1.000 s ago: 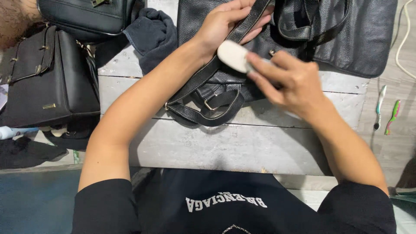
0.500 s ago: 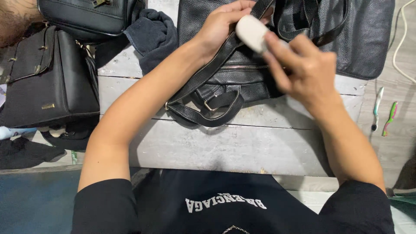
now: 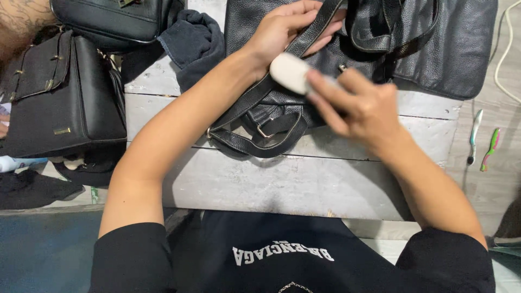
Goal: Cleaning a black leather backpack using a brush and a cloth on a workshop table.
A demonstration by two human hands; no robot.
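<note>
Grey weathered wooden table (image 3: pixel 304 184) fills the middle of the view, planks scuffed and pale. Black leather backpack (image 3: pixel 434 49) lies across its far edge, zipper pocket and buckled straps facing the person. Left hand (image 3: pixel 285 27) sits on the bag, fingers curled shut around a long black strap (image 3: pixel 255 95) and pulling it taut down toward the near-left. Right hand (image 3: pixel 358 103), motion-blurred, pinches a white oval sponge (image 3: pixel 289 71) between thumb and fingers; the sponge presses against the strap just below the left hand. Dark blue cloth (image 3: pixel 192 40) lies bunched left of the backpack. Two more black handbags (image 3: pixel 62 92) sit at the left, off the table edge. Two toothbrushes (image 3: pixel 483 141) lie far right, well apart from the hands, near a white cable (image 3: pixel 502 54).
</note>
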